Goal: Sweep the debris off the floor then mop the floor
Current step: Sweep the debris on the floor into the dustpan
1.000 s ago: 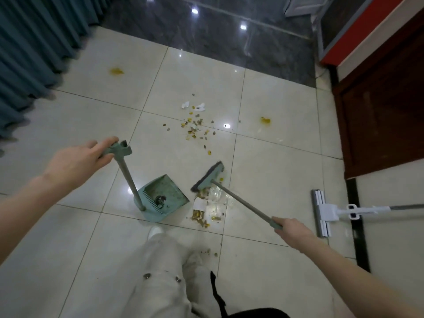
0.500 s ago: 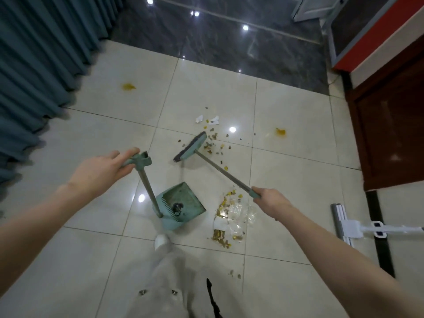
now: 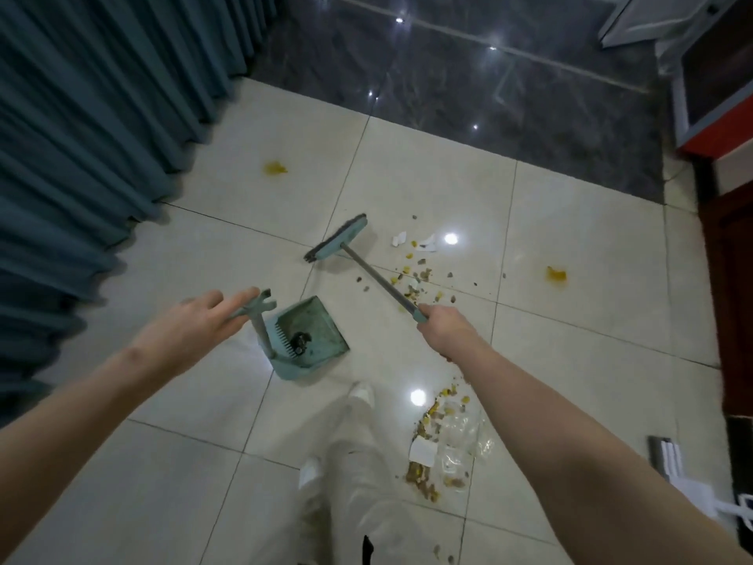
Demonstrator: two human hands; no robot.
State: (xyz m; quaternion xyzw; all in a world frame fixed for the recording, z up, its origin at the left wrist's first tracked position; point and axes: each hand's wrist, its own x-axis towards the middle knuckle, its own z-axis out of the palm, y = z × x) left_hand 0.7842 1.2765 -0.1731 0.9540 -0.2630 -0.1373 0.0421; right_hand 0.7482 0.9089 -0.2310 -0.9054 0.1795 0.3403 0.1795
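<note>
A teal dustpan (image 3: 315, 334) stands on the pale tiled floor (image 3: 570, 332), with dark debris inside. My left hand (image 3: 195, 324) rests with straight fingers on the top of its upright handle (image 3: 254, 309). My right hand (image 3: 446, 330) grips the end of the broom handle (image 3: 379, 279). The teal broom head (image 3: 336, 243) is out on the floor, left of the scattered crumbs and paper scraps (image 3: 419, 265). A second pile of debris with clear plastic and a white scrap (image 3: 442, 448) lies near my right forearm. The white mop head (image 3: 668, 456) lies at the right edge.
Teal curtains (image 3: 93, 116) hang along the left. Dark marble floor (image 3: 489, 83) lies beyond the pale tiles. A dark wooden cabinet (image 3: 729, 299) and a red-edged unit (image 3: 717, 75) stand at the right. Yellow stains (image 3: 275, 168) (image 3: 556, 274) mark the tiles. My leg in pale trousers (image 3: 354, 475) is below.
The broom head went from the near pile beside the dustpan out to the far side, left of the scattered crumbs. My view shifted, and the mop moved toward the right edge.
</note>
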